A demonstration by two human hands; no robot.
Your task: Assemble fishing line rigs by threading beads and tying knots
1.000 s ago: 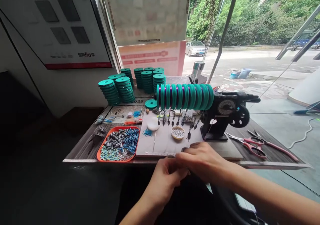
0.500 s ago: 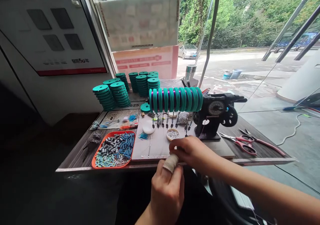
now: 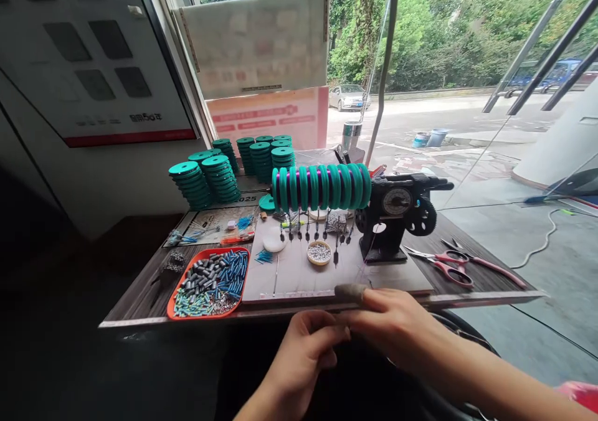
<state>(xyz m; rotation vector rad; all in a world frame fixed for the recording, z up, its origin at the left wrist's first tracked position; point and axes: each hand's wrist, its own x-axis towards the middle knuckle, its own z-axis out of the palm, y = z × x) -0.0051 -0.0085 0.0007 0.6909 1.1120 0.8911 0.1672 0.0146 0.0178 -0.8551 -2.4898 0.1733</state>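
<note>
My left hand [image 3: 306, 352] is closed, thumb and fingertips pinched at the front edge of the table. Fingertip to fingertip with it is my right hand [image 3: 392, 318], also closed. A grey-tan finger cover [image 3: 350, 292] sits on one of its digits. Whatever the fingertips hold is too small to make out. Ahead of them a row of green spools [image 3: 322, 186] wound with purple line is mounted on a black winding machine [image 3: 385, 234] with a dial. Small dark weights [image 3: 336, 257] dangle below the spools. A round dish of small silvery beads [image 3: 319, 253] lies on the pale board [image 3: 299, 284].
An orange tray [image 3: 170, 309] of sinkers and small blue and green parts stands at left. Stacked green spools [image 3: 219, 178] rise behind it. Red-handled scissors [image 3: 453, 268] and pliers [image 3: 499, 271] lie at right. A white lid [image 3: 274, 242] and a thin needle-like tool [image 3: 276, 274] rest on the board.
My right hand has moved down and right, and its covered digit now points left above the left hand. My left hand has shifted slightly lower and no longer wraps around the cover.
</note>
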